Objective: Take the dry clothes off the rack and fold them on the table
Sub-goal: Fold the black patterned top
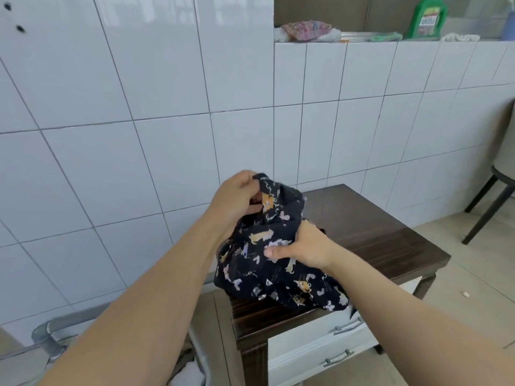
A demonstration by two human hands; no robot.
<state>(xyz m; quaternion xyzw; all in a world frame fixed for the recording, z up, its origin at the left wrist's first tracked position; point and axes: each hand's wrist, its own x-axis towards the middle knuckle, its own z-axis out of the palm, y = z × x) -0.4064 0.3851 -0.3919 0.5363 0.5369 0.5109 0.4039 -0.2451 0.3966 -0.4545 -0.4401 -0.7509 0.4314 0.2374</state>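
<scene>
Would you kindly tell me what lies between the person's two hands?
In the head view, only the bunched dark patterned garment lies between the left hand and the right hand; both grip it above the table.

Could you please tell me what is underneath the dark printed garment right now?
The dark wooden table is under the printed garment. Whether anything lies beneath the bunched cloth is hidden.

Your tabletop [370, 232] has bare dark wood to the right of the crumpled dark garment [276, 263] — room there for your hands. Straight behind it the tiled wall [167, 107] closes off the far edge. To the left, low down, the grey rack frame [53, 334] stands close by the table; a chair [490, 196] stands off right.
</scene>
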